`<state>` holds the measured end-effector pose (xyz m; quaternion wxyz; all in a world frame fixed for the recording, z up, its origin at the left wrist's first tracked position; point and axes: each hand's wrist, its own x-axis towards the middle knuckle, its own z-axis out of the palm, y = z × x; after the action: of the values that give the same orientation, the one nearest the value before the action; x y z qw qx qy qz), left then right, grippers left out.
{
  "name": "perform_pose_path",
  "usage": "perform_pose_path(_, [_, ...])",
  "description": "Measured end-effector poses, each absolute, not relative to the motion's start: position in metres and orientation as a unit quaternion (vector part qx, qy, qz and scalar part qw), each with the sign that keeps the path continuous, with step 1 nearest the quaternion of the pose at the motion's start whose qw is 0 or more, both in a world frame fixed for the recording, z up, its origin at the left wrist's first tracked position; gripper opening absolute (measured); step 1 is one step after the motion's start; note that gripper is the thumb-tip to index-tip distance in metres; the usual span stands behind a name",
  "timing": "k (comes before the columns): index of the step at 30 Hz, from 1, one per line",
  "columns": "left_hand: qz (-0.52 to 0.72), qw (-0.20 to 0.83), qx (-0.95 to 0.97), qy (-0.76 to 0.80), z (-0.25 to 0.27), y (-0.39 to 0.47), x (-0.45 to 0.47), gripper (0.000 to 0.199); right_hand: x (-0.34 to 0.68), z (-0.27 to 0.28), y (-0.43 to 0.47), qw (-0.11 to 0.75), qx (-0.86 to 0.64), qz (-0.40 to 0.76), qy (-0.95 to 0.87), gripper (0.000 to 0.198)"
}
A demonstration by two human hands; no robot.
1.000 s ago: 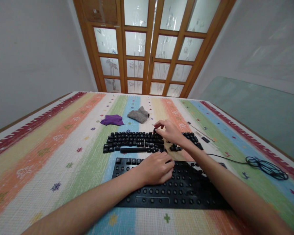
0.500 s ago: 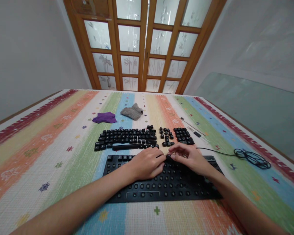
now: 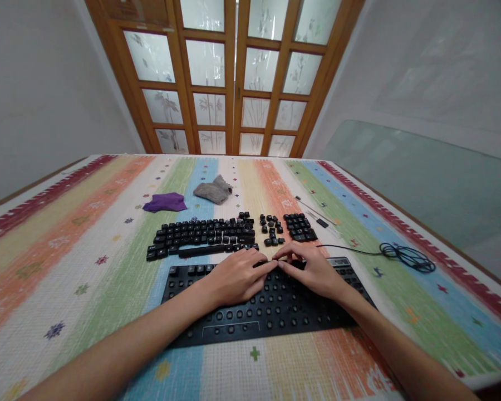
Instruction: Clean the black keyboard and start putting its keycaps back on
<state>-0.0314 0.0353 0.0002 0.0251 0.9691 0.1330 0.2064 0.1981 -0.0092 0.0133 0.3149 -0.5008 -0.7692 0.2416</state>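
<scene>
A black keyboard (image 3: 250,328) lies across the striped cloth, most of its key posts bare and a few keycaps (image 3: 192,270) seated at the top left. My left hand (image 3: 240,278) rests over its upper middle, fingers curled together and index fingertip at the top row. My right hand (image 3: 311,270) comes in from the other side, thumb and index pinched at the same spot, seemingly on a small black keycap. The fingertips of both hands meet there and mostly hide it. Whether the left fingers grip anything is hidden.
Beyond the keyboard lie rows of loose keycaps (image 3: 204,233), a small scattered cluster (image 3: 271,224) and a number-pad block (image 3: 299,225). A purple cloth (image 3: 165,202), a grey cloth (image 3: 214,190), thin sticks (image 3: 317,211) and a coiled cable (image 3: 407,257) lie around.
The whole view has shifted, so the table things appear farther left. My left index fingertip has come up against the right fingertips at the top row, where a dark keycap showed between them before.
</scene>
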Motion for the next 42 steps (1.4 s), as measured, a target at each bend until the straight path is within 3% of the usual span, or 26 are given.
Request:
perform_pose_path(9, [0.212,0.037,0.968,0.128,-0.001,0.036,-0.032,0.032,0.197,0.015,-0.015,0.317,-0.446,0.129,-0.827,0.014])
perform_pose_path(18, [0.199,0.031,0.971,0.127,-0.003,0.037,-0.032,0.032,0.196,0.02,-0.015,0.291,-0.454,0.142,-0.83,0.012])
perform_pose_path(28, [0.194,0.02,0.972,0.13,-0.001,0.036,-0.031,0.03,0.19,0.02,-0.02,0.278,-0.443,0.069,-0.85,0.018])
perform_pose_path(35, [0.197,0.024,0.971,0.13,-0.001,0.036,-0.031,0.03,0.189,0.021,-0.026,0.192,-0.452,-0.011,-0.871,0.036])
perform_pose_path(42, [0.188,0.013,0.973,0.134,-0.002,0.036,-0.03,0.022,0.182,0.02,-0.032,0.099,-0.47,-0.068,-0.874,0.033])
